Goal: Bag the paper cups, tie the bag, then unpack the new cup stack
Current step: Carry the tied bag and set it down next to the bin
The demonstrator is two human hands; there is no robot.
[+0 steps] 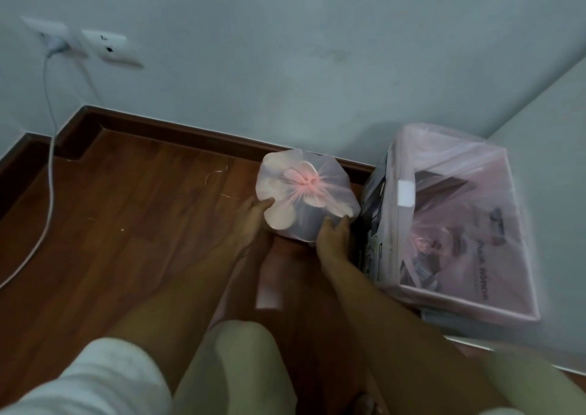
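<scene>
Tied bag [306, 192]: thin translucent pink plastic, squat rounded bundle, knot facing up toward camera, pale round cup discs showing through. Location: wooden floor [126, 208] near baseboard, just beside lined bin [453, 224]. Left hand [258, 210] grip pressed on bag's left side; right hand [333, 229] grip clasping lower right.

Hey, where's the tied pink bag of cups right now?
The tied pink bag sits on the wooden floor near the baseboard, centre-right in the head view, held between the left hand and right hand, just left of the bag-lined box.
</scene>
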